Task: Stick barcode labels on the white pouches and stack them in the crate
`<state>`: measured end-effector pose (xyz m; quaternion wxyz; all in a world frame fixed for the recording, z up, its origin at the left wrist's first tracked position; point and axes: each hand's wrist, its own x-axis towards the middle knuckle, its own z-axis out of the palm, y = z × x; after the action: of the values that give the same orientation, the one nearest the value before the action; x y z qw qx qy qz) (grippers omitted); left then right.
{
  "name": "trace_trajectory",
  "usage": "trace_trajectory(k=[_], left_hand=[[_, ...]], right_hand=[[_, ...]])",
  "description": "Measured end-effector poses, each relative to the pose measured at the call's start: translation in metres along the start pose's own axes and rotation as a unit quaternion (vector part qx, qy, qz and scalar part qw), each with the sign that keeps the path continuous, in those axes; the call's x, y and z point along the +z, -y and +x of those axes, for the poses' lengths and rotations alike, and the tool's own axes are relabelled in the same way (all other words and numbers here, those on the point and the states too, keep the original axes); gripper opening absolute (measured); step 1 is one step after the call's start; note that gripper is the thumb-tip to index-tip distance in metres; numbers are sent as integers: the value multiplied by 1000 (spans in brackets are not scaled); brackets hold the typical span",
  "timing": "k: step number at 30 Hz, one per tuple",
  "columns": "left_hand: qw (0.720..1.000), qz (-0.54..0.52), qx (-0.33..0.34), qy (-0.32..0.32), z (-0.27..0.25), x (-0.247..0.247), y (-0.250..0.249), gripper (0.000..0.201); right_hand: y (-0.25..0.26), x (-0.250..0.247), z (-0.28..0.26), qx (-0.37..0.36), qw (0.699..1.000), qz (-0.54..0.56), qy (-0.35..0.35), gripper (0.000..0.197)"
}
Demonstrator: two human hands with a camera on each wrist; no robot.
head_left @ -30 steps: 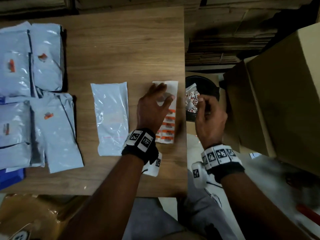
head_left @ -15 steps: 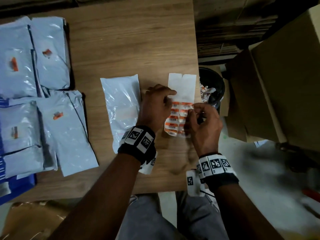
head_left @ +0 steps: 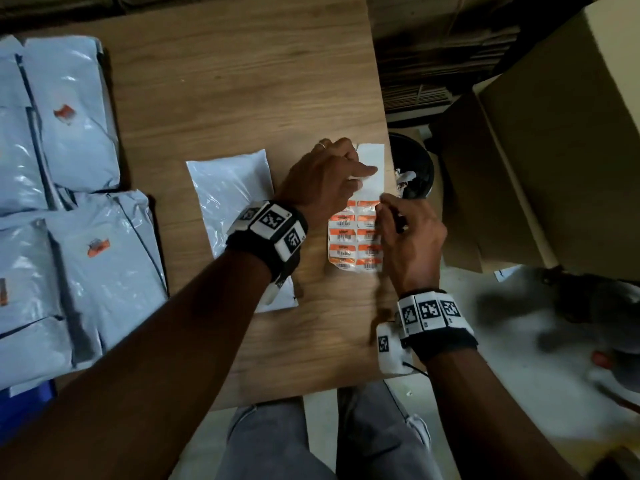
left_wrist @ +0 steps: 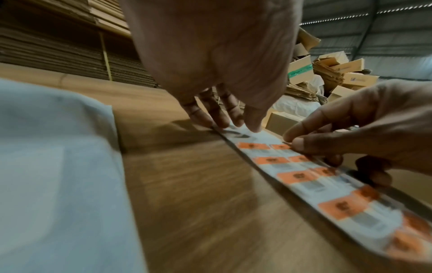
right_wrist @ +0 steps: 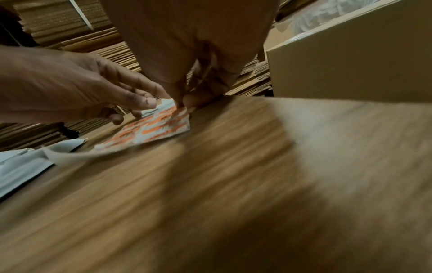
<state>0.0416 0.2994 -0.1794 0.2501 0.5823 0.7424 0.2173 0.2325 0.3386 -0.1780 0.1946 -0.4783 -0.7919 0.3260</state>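
Observation:
A label sheet [head_left: 353, 237] with orange and white barcode labels lies near the table's right edge. My left hand [head_left: 349, 171] presses its blank upper part flat with straight fingers [left_wrist: 233, 118]. My right hand [head_left: 384, 206] pinches the top right label [left_wrist: 280, 146] between thumb and forefinger at the sheet's edge [right_wrist: 177, 118]. An unlabelled white pouch [head_left: 232, 202] lies flat just left of the sheet, its near end under my left wrist.
Stacks of white pouches with orange labels [head_left: 69, 133] fill the table's left side, with a blue edge [head_left: 27, 410] below them. A black bin [head_left: 415, 168] holding paper scraps stands off the table's right edge. A large cardboard box [head_left: 554, 150] is at the right.
My right hand has come from over the black bin to the label sheet and taken hold of a label. My left hand has stayed on the sheet.

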Motion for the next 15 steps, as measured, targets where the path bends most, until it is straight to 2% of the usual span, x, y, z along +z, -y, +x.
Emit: trace_trajectory(k=[3, 15], left_hand=[[998, -46, -15, 33, 2, 3, 9, 39], [997, -62, 14, 42, 7, 4, 21, 41]], right_hand=[[2, 3, 1, -24, 999, -31, -3, 20], [8, 2, 2, -23, 998, -65, 6, 17]])
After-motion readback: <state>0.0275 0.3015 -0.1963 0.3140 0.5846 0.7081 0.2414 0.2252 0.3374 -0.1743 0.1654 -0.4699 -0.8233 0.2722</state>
